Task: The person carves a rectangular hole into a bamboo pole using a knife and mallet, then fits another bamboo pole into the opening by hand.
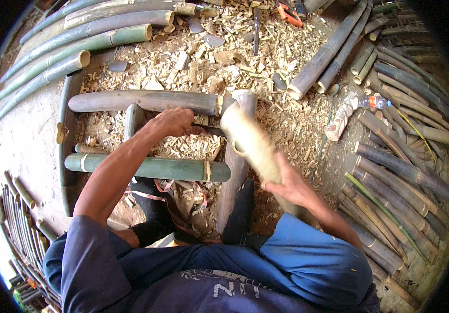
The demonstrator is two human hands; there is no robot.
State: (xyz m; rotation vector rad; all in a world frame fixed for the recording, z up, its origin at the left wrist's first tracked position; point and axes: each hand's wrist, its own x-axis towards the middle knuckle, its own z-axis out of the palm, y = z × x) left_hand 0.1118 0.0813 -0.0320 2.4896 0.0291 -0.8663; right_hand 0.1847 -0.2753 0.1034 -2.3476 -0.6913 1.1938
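Observation:
My left hand (175, 123) is closed around a dark, narrow, chisel-like tool (211, 130) that points right. Its far end meets the upright bamboo post (235, 169) or is hidden behind the pale wooden mallet (253, 141). That club-shaped mallet, smeared by motion, is gripped in my right hand (291, 182) and passes over the post. A grey-brown bamboo pole (146, 100) and a green one (156, 168) lie crosswise between this post and another dark post (67, 167) at the left. A short bamboo piece (132, 120) stands by my left wrist.
Wood chips (198, 68) cover the floor. Bamboo poles lie at the far left (115, 37), far right (328, 52) and right (391, 182). A plastic bottle (373, 101) lies beside a crumpled wrapper (343, 117). An orange-handled saw (289, 13) and a dark bar (256, 31) lie ahead.

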